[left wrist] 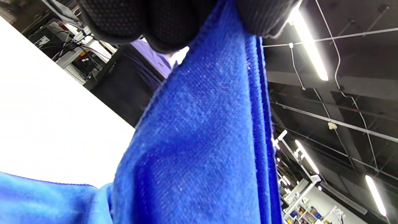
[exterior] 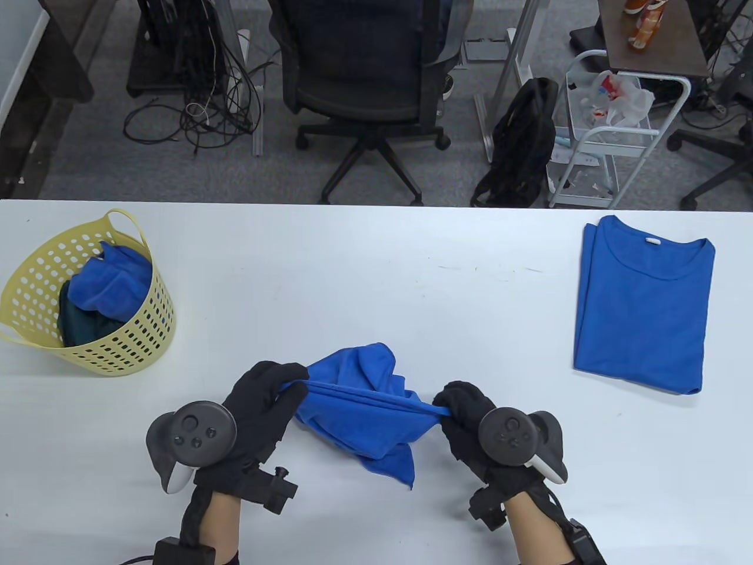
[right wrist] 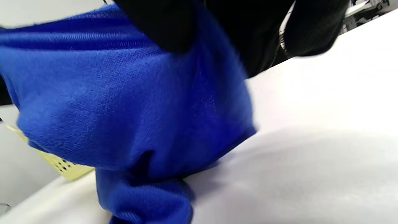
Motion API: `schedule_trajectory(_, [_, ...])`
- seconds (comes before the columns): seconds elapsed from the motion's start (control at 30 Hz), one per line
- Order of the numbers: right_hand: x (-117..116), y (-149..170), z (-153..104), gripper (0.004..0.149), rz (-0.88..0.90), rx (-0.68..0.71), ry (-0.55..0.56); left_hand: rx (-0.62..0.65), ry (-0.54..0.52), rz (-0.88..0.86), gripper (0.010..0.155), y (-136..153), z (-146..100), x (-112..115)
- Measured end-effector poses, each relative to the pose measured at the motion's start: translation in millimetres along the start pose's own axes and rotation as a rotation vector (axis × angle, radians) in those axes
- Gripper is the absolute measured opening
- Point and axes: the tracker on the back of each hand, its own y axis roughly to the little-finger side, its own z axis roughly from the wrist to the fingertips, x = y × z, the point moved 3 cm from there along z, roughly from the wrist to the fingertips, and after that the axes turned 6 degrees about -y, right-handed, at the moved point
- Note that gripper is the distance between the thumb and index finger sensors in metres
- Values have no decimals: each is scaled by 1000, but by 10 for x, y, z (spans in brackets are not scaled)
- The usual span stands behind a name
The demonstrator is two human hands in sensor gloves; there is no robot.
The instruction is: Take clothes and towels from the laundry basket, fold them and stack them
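Observation:
A blue towel (exterior: 365, 412) hangs bunched between my two hands near the table's front edge. My left hand (exterior: 276, 391) grips its left end and my right hand (exterior: 456, 406) grips its right end, so the top edge is stretched taut between them. The lower part of the towel touches the table. The towel fills the left wrist view (left wrist: 199, 140) and the right wrist view (right wrist: 124, 102), with gloved fingers (left wrist: 155, 21) closed over it. A yellow laundry basket (exterior: 35, 282) at the left holds another blue towel (exterior: 112, 276) and a dark green cloth (exterior: 79, 323).
A folded blue T-shirt (exterior: 644, 306) lies flat at the right of the white table (exterior: 376, 271). Beyond the far edge stand an office chair (exterior: 367, 76), a black backpack (exterior: 520, 141) and a white cart (exterior: 612, 135).

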Motion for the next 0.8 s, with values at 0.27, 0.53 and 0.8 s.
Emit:
schedule_trajectory(0.27, [144,347,-45,52,332,49,104,-152,-35,-30,45,462,-45,-176])
schedule_trajectory(0.53, [95,312,-5,61,205,106,-133,-296,-11,-86,45,953,-75,-62])
schedule_trajectory(0.8, [109,402,-41,37,344,127,-42,-330,-16,-188,45,1157,-120,-67])
